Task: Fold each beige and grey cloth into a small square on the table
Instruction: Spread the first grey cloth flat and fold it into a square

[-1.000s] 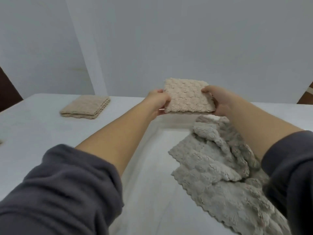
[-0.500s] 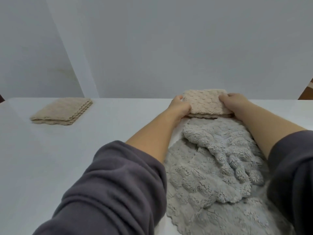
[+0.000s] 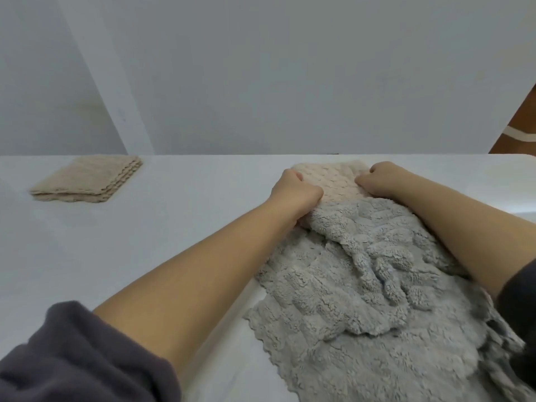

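Plain pale grey wall (image 3: pixel 290 82), slanting white pillar (image 3: pixel 101 76) at left, white table (image 3: pixel 174 227), brown panel (image 3: pixel 522 123) far right.

This is looking like a plain, bare indoor room, which kind I cannot tell, with a white table (image 3: pixel 174 227) standing against blank pale walls (image 3: pixel 290 68).

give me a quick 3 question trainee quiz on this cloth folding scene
1. True or false: the grey cloth is already folded square.
2. Fill in: ___ folded beige cloths lie on the table.
3. The left hand and right hand both rest on: A) bare table B) the right beige cloth C) each other

Key: 1 false, it lies crumpled. 2 two, the right beige cloth and the far-left beige cloth. 3 B.
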The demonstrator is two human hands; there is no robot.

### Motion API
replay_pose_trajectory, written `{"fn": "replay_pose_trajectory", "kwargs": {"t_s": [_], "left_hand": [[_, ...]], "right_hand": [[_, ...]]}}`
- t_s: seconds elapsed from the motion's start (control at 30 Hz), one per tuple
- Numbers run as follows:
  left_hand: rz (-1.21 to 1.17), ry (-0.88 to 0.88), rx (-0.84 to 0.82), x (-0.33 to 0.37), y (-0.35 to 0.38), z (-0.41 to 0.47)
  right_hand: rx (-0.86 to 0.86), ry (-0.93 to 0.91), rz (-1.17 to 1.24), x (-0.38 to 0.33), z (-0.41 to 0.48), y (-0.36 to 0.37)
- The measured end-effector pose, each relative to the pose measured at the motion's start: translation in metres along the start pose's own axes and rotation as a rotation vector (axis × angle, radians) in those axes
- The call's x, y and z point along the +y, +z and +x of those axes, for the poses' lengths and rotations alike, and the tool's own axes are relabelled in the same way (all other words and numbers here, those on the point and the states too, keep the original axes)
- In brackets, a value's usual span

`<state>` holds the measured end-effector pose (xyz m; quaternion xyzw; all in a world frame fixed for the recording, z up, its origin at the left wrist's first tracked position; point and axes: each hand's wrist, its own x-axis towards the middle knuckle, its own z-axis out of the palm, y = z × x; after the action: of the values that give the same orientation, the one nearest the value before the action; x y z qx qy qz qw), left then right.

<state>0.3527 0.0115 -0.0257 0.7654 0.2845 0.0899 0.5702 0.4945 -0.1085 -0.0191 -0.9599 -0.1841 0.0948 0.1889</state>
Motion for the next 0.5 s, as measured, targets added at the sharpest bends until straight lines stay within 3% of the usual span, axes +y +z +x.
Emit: {"fn": "replay_pose_trajectory", "kwargs": {"t_s": [0.1,0.27,0.5], "left_hand": [[0.028,0.008,0.012,-0.001,-0.002,-0.006],[-0.009,0.048,0.018,0.012,-0.001,-0.003],[0.09,0.136,-0.003,0.002,0.005,-0.01]], "right_hand": [[-0.001,-0.015,0.031,0.006,-0.008,-0.003],[0.18,-0.034,0.205,0.019,0.007,-0.01],[0.277,0.015,0.216,0.037,0.034,-0.01]]}}
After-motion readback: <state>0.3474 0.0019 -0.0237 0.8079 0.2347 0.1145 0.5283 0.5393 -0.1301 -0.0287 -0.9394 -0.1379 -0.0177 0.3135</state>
